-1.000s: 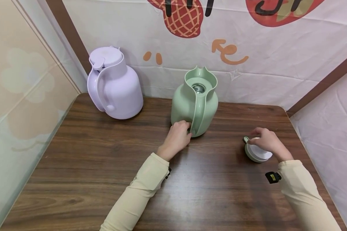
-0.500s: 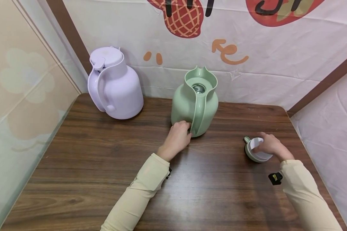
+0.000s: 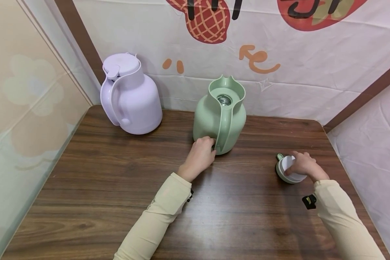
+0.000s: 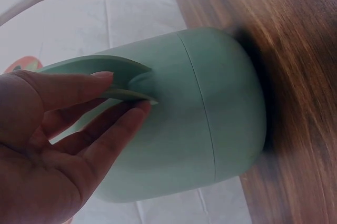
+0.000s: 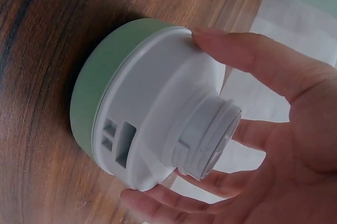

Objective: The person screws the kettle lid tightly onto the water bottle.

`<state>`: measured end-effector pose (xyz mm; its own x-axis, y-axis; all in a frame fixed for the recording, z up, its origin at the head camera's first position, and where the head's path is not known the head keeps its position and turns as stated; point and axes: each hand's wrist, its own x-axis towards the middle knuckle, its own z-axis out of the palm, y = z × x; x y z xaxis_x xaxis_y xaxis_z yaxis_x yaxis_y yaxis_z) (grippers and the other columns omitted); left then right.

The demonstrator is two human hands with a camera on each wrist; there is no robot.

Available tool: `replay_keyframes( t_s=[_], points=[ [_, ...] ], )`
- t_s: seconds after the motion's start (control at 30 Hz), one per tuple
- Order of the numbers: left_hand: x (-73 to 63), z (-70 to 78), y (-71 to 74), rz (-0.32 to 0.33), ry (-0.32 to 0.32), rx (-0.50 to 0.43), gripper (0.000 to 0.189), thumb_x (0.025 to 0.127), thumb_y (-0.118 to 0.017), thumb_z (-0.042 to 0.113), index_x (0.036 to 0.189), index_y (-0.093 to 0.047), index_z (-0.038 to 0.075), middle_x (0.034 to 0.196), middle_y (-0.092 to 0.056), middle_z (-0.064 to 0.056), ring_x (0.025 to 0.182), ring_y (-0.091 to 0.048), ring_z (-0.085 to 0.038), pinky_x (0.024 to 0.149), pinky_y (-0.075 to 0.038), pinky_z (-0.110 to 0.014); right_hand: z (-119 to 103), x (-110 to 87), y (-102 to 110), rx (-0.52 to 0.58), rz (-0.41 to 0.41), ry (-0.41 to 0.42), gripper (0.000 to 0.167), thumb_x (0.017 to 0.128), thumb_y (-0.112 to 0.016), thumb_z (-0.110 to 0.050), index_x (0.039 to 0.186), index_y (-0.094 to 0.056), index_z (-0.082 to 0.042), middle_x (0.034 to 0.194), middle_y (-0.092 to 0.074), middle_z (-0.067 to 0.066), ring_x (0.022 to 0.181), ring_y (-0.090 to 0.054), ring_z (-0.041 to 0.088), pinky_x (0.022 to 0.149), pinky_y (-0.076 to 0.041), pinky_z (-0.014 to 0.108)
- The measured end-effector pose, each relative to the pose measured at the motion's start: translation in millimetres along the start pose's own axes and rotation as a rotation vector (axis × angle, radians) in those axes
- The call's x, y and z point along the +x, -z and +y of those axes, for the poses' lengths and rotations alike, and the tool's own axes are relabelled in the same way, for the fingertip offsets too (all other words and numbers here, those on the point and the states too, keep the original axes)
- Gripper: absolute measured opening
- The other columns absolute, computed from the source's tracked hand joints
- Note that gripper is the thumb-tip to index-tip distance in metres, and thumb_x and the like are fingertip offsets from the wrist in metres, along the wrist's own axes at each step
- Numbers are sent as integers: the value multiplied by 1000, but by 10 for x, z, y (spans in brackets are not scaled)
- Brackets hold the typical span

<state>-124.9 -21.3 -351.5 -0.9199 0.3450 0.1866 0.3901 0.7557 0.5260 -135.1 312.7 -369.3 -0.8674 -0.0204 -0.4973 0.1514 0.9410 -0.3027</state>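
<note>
A green thermos jug [image 3: 204, 117] stands upright at the back middle of the table, its top uncovered and the round inner mouth showing. My left hand [image 3: 197, 159] grips the lower end of its handle; in the left wrist view, thumb and fingers pinch the handle [image 4: 126, 68] from both sides. To the right, the jug's lid [image 5: 142, 97] lies upside down on the wood, green side down and white threaded neck up. Around its white part my right hand [image 3: 303, 166] spreads thumb and fingers, touching opposite edges. In the head view this hand hides part of the lid.
A lilac thermos jug [image 3: 139, 99] with its lid on stands at the back left. The brown wooden table [image 3: 84, 187] meets a printed cloth wall [image 3: 279, 97] behind, with more cloth panels at both sides.
My right hand has shifted a little rightward over the lid, its fingers moving from near the small tab onto the white part. The left hand and both jugs have stayed put.
</note>
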Motion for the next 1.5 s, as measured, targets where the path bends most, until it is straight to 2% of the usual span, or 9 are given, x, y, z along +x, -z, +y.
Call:
replay_keyframes(
  t_s=[0.23,0.5,0.73,0.93,1.07,1.23,1.4,1.5],
  points=[
    [-2,-6,3,-13,3,-15,22,81,-64,1,103,-64,-6,88,-62,-15,86,-61,-29,73,-49,-36,0,-4,-3,7,-8,-7,87,65,-76,-22,133,-30,9,113,-29,45,97,-35,59,65,-44,49],
    [-11,-13,11,-16,-2,-8,23,81,-65,1,104,-64,-5,89,-61,-14,86,-61,-28,73,-49,-35,-23,-12,8,23,-25,-22,91,65,-75,-22,135,-27,9,113,-35,44,92,-46,47,60,-46,38],
    [-5,-15,7,-21,4,-12,24,82,-64,2,105,-64,-5,90,-62,-14,87,-60,-28,74,-48,-35,-15,-26,-13,61,-14,6,91,65,-76,-21,135,-26,11,114,-41,41,88,-52,38,61,-46,37],
    [-8,-14,11,-27,5,-5,24,82,-64,2,105,-63,-5,89,-61,-14,87,-60,-28,74,-48,-35,-39,-30,-29,79,-24,14,95,67,-75,-22,137,-21,12,122,-36,42,94,-52,39,64,-46,37],
    [-9,-13,11,-20,0,-3,22,82,-64,1,103,-64,-5,88,-61,-14,86,-60,-29,73,-49,-35,-65,-38,-26,91,-38,18,97,67,-74,-24,137,-18,13,122,-37,40,93,-51,37,63,-46,35],
    [-13,-9,13,-11,-7,0,19,81,-64,1,99,-64,-5,86,-61,-14,84,-60,-29,71,-49,-35,-101,-48,1,81,-33,32,89,70,-73,-27,134,-24,10,114,-43,36,88,-52,35,61,-46,35],
    [-14,-5,9,-4,-14,5,16,81,-64,1,96,-65,-4,84,-61,-13,83,-60,-29,70,-49,-36,-142,-92,59,75,-7,49,76,70,-73,-29,123,-32,8,104,-48,31,83,-53,33,59,-46,35],
    [-10,-4,3,-1,-15,10,15,81,-65,1,95,-65,-4,84,-61,-13,83,-61,-29,71,-49,-36,-168,-112,86,70,4,56,76,69,-74,-30,121,-33,8,102,-48,31,81,-54,33,58,-46,34]
  ],
)
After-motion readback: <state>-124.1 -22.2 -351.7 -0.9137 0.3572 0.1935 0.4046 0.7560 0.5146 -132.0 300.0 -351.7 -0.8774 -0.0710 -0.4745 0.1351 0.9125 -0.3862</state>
